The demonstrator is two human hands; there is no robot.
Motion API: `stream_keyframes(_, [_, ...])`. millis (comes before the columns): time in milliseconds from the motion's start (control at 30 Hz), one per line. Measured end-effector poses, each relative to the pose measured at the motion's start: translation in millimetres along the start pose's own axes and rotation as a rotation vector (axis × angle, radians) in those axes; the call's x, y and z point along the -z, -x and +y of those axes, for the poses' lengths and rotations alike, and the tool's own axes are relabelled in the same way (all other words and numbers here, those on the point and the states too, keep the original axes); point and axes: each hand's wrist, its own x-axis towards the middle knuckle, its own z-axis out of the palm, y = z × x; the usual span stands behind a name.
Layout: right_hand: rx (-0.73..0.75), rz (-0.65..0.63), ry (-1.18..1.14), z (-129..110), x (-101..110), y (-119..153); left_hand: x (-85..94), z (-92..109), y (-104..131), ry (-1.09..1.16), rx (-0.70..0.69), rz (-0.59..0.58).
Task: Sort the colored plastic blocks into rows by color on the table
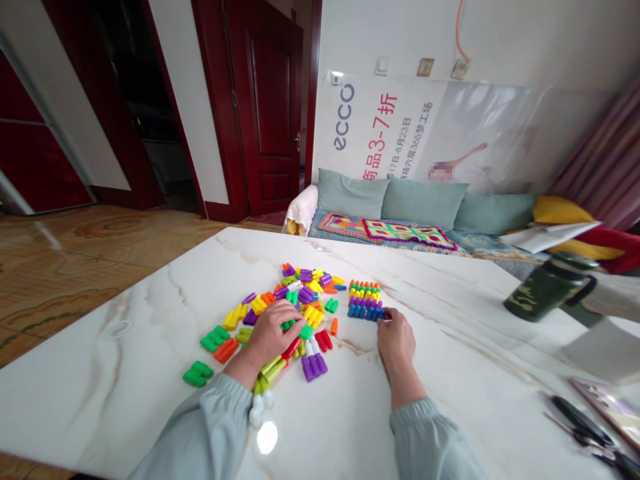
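Loose plastic building pieces, made of short joined tubes in several colours, lie heaped on the table. My left hand (277, 330) is over this heap with its fingers curled down round a green piece (306, 331); part of the grip is hidden. Purple pieces (314, 366) and a red piece (324, 341) lie close by. To the right stands a neat block of rows in orange, green, yellow, purple and blue. My right hand (396, 335) pinches the right end of its nearest row, the blue pieces (367, 313).
The white marble-patterned table (345, 427) fills the foreground. A dark green camouflage flask (547, 287) stands at the right, with scissors (583, 423) and a phone-like flat object (607, 407) nearer me. Beyond the table is a sofa with cushions (425, 203).
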Motion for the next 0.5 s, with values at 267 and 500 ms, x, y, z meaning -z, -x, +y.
stream_keyframes(267, [-0.038, 0.005, -0.027, -3, 3, 0, 3.7, -13, 1, -0.293, 0.16, 0.217])
stream_keyframes(500, [0.226, 0.264, -0.381, -14, 1, 9, 9.0, -15, 0, -0.331, 0.341, 0.238])
